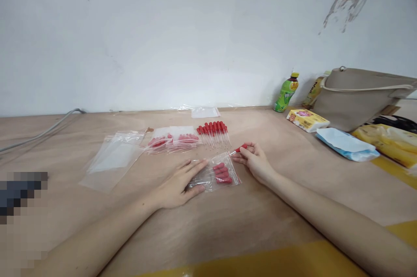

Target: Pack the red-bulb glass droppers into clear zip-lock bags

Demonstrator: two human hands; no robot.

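head view: left hand [176, 186] lies open, fingers spread, on a clear bag [207, 178], apparently to steady it on the table [182, 235]; about 4 red ends show inside. right hand [257, 162] pinches 1 red-ended piece [241, 148] by its red end, seemingly to leave the slim end free at the bag's zip edge. loose pieces [213, 128] lie side by side beyond, probably for easy picking, beside filled bags [187, 138]
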